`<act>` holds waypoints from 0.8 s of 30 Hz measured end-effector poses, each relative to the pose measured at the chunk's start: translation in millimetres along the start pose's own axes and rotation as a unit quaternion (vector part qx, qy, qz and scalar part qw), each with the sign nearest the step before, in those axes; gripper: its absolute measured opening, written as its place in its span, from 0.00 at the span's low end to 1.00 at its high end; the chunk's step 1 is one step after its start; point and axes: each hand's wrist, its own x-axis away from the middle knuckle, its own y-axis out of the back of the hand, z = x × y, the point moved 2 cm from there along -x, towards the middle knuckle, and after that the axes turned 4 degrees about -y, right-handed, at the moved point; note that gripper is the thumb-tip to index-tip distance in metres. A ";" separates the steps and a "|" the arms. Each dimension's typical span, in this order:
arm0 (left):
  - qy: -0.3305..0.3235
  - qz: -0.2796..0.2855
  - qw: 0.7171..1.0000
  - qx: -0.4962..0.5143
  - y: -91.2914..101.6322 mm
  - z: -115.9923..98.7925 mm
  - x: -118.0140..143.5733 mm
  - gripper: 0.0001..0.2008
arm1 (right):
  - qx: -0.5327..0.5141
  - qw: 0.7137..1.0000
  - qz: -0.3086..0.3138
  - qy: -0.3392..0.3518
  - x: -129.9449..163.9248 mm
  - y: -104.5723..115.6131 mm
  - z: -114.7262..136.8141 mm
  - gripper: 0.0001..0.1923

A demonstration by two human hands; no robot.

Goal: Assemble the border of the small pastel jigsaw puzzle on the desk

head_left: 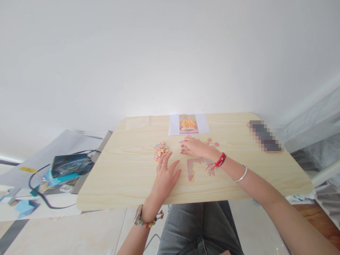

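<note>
My left hand (165, 175) rests on the table with its fingers spread, fingertips at the lower edge of a heap of jigsaw puzzle pieces (160, 149). My right hand (194, 146) reaches over a group of loose puzzle pieces (211, 142), its fingers bent and drawn together. What those fingertips hold, if anything, is too small to make out. Below the right wrist lies a partly joined puzzle border (190, 170), pinkish along the top and both sides; the wrist and red bracelet cover part of it.
A paper sheet with a printed cartoon picture (188, 124) lies at the table's back, by the wall. At the far right is a phone (265, 137), blurred out. A clear film (137, 122) sits back left. Beyond the left edge are papers and a dark pouch (70, 165).
</note>
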 end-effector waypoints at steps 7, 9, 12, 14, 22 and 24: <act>0.007 -0.005 1.000 0.008 -3.4 1.3 1.5 0.11 | 0.048 0.994 -0.029 -0.090 5.1 -5.5 10.0 0.11; 0.007 -0.008 1.000 0.010 -4.1 0.9 1.0 0.11 | 0.042 0.996 -0.023 -0.080 4.0 -8.7 10.0 0.07; 0.010 -0.006 1.000 0.012 -3.8 1.5 1.1 0.11 | 0.038 0.997 -0.027 -0.058 5.1 -9.8 9.1 0.06; 0.015 -0.002 1.000 0.014 -3.2 2.4 1.8 0.11 | 0.056 0.997 -0.037 -0.036 10.2 -7.7 10.5 0.06; 0.010 -0.002 1.000 0.016 -2.3 -0.7 0.0 0.11 | 0.117 0.989 -0.095 -0.003 52.3 10.4 23.4 0.07; 0.004 -0.003 1.000 0.018 -2.7 -3.4 -1.2 0.11 | 0.114 0.989 -0.098 -0.006 63.6 14.3 23.3 0.07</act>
